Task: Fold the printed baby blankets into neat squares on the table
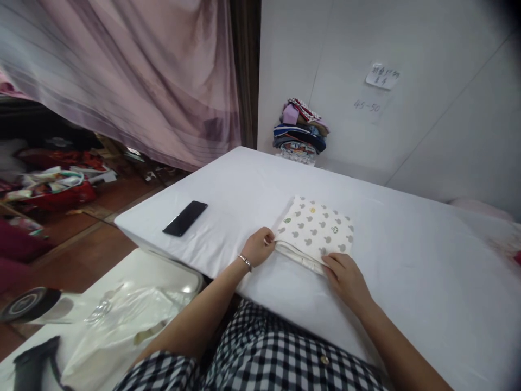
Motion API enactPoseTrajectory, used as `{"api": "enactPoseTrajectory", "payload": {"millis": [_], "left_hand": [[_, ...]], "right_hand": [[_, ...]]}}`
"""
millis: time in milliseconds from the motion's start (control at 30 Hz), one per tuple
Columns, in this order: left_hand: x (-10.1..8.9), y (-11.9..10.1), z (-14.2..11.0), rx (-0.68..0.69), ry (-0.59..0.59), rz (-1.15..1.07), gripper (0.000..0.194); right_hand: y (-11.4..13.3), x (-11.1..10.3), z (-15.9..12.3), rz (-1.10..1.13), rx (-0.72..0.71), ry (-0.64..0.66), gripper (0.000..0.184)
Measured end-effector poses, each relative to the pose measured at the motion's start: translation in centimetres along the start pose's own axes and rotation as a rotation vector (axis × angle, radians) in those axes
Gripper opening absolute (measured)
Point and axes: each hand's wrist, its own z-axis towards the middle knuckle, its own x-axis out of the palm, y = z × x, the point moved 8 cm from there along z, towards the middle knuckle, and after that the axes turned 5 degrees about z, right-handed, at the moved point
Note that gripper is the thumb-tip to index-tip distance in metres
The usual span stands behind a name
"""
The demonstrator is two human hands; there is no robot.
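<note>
A folded white cloth with a grey and green print (pixel 316 228) lies on the white table (pixel 407 260) in front of me. My left hand (pixel 258 245) pinches the cloth's near left corner, fingers closed on the fabric; a bracelet is on that wrist. My right hand (pixel 345 277) rests on the near right edge of the cloth, fingers curled onto the folded layers.
A black phone (pixel 185 218) lies on the table to the left. A stack of folded colourful clothes (pixel 300 133) sits at the far edge against the wall. A paper note (pixel 381 75) hangs on the wall. A pink curtain (pixel 134 76) hangs at left. A clear plastic bag (pixel 122 320) lies at lower left.
</note>
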Motion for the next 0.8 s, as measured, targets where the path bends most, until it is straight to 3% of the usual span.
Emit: {"api": "enactPoseTrajectory", "payload": {"millis": [133,367,567,800], "left_hand": [[0.5,-0.7,0.0,0.053,0.081,-0.121,0.043],[0.7,-1.1,1.6,0.041,0.039,0.140,0.009],[0.0,-2.0,1.9,0.029,-0.040,0.235,0.010],[0.7,-1.4,1.8,0.096,0.013,0.172,0.021]], "right_hand": [[0.0,-0.3,-0.2,-0.011,0.004,-0.017,0.023],[-0.2,-0.8,-0.3,-0.026,-0.003,0.014,0.026],[-1.0,-2.3,-0.4,-0.074,0.036,-0.082,0.027],[-0.5,-0.7,-1.0,-0.088,0.003,0.083,0.032]]}}
